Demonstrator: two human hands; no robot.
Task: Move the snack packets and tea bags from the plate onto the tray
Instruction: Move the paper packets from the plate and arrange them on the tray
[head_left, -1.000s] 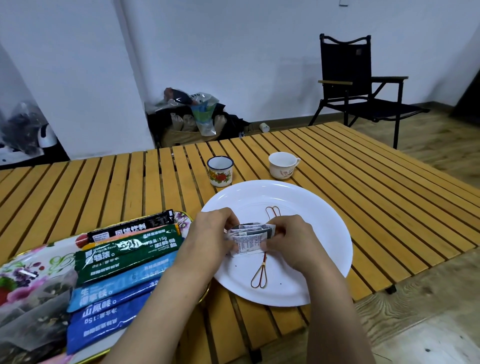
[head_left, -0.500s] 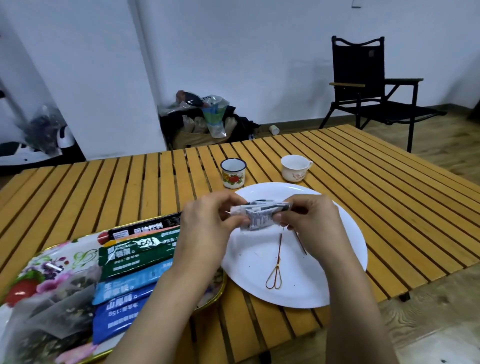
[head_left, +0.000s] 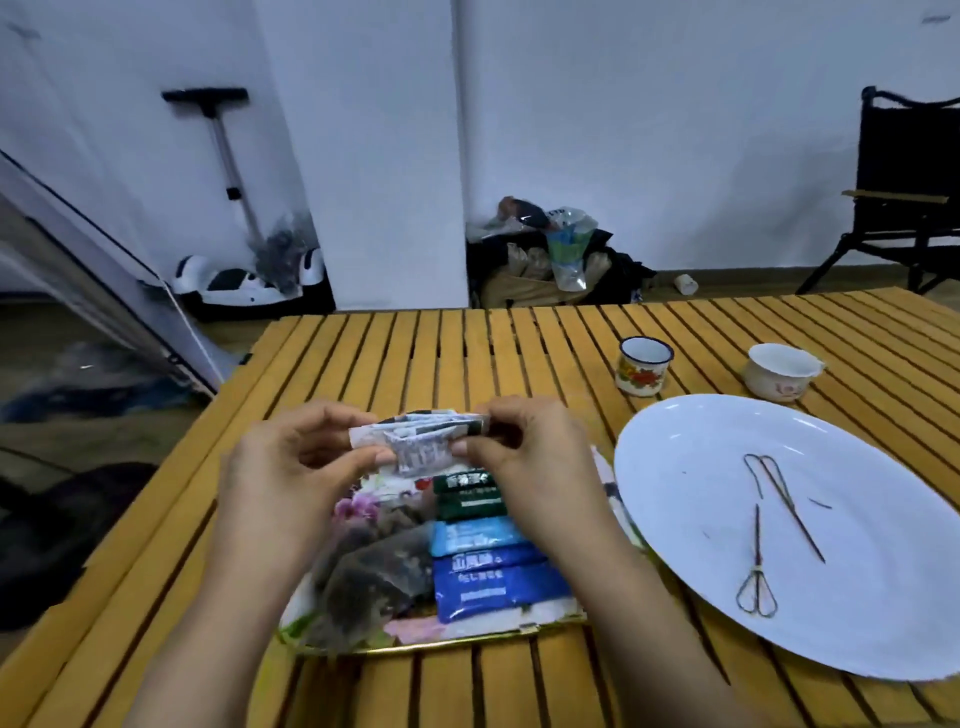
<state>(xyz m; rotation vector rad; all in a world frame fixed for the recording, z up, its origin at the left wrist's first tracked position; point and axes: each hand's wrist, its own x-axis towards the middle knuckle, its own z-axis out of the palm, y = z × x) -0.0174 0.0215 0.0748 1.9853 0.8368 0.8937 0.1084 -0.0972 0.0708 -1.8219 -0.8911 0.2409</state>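
Note:
Both hands hold a small stack of grey-white snack packets (head_left: 422, 441) in the air above the far part of the flowered tray (head_left: 415, 631). My left hand (head_left: 291, 478) pinches the stack's left end and my right hand (head_left: 535, 462) pinches its right end. On the tray lie green packets (head_left: 467, 496), blue packets (head_left: 483, 571) and mesh tea bags (head_left: 371, 577). The white plate (head_left: 675, 467) to the right carries only thin metal picks (head_left: 763, 540).
An enamel mug with a red flower (head_left: 643, 366) and a white cup (head_left: 782, 371) stand on the slatted wooden table (head_left: 415, 353) behind the plate. A black folding chair (head_left: 904, 197) is at far right. Bags and a scooter sit by the wall.
Both hands carried the packet stack left, from over the plate to over the tray. The view swung left with them, so the plate now sits at the right.

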